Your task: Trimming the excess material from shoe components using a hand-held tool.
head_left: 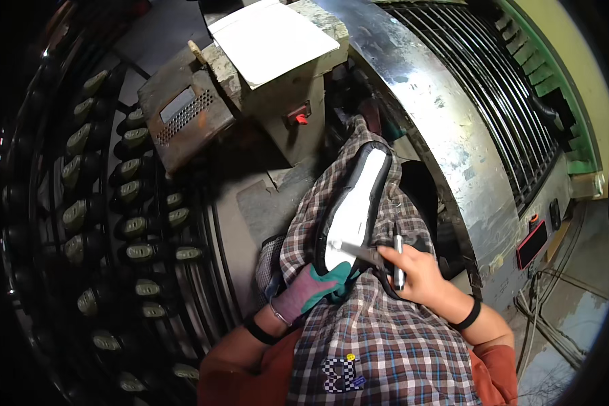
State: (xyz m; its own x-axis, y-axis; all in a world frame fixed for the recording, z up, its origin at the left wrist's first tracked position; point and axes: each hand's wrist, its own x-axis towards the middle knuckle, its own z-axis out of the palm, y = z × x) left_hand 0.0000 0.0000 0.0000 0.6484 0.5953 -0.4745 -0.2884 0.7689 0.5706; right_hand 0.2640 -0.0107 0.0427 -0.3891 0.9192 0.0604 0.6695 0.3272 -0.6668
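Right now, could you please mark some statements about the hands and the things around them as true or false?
1. The left hand wears a glove. True.
2. The right hand is empty. False: the right hand grips a tool.
3. The shoe-shaped piece shows a white underside. True.
4. The white sheet lies on the floor. False: the white sheet lies on top of a worn stand.
5. Each wrist bears a black band. True.
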